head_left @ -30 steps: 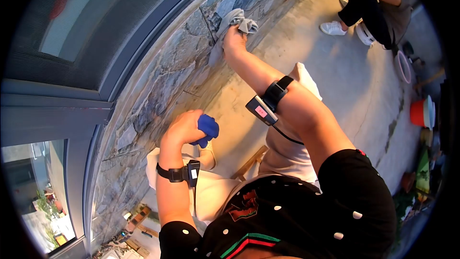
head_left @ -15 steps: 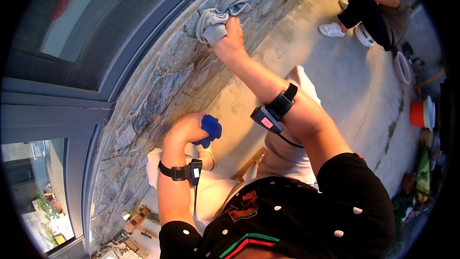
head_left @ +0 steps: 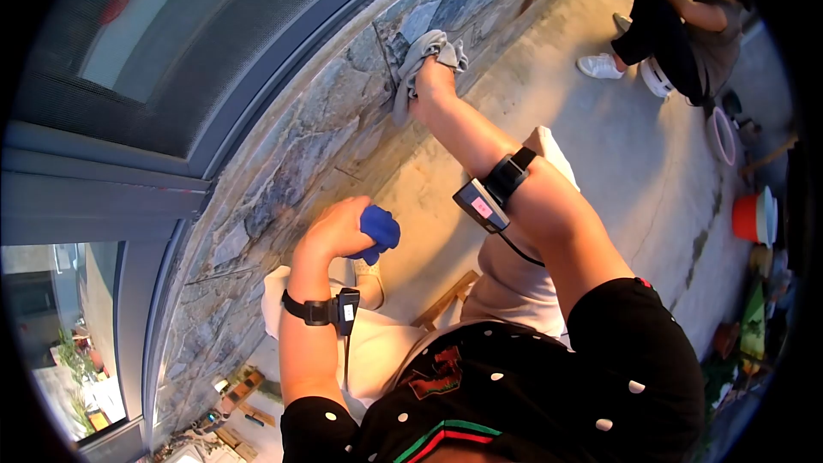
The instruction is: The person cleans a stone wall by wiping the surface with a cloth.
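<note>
My right hand is closed on a grey cloth, which lies against the stone wall in the upper middle of the view. Part of the cloth hangs down beside my wrist. My left hand is closed round a blue cloth, lower and to the left, near the foot of the same wall. The blue cloth bulges out on the right side of that hand. Most fingers of both hands are hidden.
Another person sits on a white stool at the upper right. A red bucket and a pink-rimmed basin stand at the right. A window frame borders the wall on the left. Under me shows a wooden stool.
My right hand first went up and left along the wall with the grey cloth, then came back down and right. My left hand has barely moved.
</note>
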Demonstrator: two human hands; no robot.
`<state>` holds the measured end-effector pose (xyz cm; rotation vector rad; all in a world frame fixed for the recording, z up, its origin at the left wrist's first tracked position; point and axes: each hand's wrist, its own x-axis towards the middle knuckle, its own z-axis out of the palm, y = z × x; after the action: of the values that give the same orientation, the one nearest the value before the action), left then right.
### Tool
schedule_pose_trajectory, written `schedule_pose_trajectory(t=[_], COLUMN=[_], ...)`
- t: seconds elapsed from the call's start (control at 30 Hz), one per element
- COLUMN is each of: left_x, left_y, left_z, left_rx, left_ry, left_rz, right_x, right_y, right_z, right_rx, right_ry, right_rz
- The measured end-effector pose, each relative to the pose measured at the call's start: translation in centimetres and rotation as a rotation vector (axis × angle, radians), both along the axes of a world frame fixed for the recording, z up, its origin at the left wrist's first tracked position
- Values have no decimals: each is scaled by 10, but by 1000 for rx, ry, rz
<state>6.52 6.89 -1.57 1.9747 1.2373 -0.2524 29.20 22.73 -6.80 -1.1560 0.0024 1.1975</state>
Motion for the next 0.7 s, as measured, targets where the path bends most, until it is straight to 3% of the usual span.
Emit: schedule_pose_trajectory(t=[0.03, 0.1, 0.17, 0.23, 0.3, 0.37, 0.4, 0.5, 0.53, 0.57, 0.63, 0.7], left_x=[-1, -1, 2, -2, 4, 5, 4, 7, 8, 8, 1, -7], left_y=[0, -2, -2, 0, -4, -7, -9, -10, -10, -10, -9, -9], left_z=[-4, -2, 6, 1, 3, -9, -9, -6, -2, 0, 1, 0], left_rx=[37, 74, -114, -153, -229, -406, -512, -483, -519, -556, -669, -633], left_ry=[-111, -217, -548, -638, -1081, -1188, -1273, -1301, -1292, -1282, -1379, -1325], left_rz=[38, 86, 183, 133, 182, 330, 337, 302, 348, 390, 413, 507], right_x=[-2, -7, -9, -6, -3, -6, -4, -10, -6, -2, 3, 14], right_y=[-6, -38, -69, -83, -98, -114, -117, -126, -123, -117, -111, -109], right_z=[6, 17, 39, 42, 44, 54, 59, 65, 53, 50, 60, 71], right_rx=[5, 49, 137, 43, 44, 435, 475, 590, 758, 757, 515, 368], right_ry=[2, 91, 133, 142, 3, -638, -933, -951, -878, -876, -125, 171], right_rz=[5, 275, 335, 600, 713, 804, 900, 896, 887, 889, 1011, 998])
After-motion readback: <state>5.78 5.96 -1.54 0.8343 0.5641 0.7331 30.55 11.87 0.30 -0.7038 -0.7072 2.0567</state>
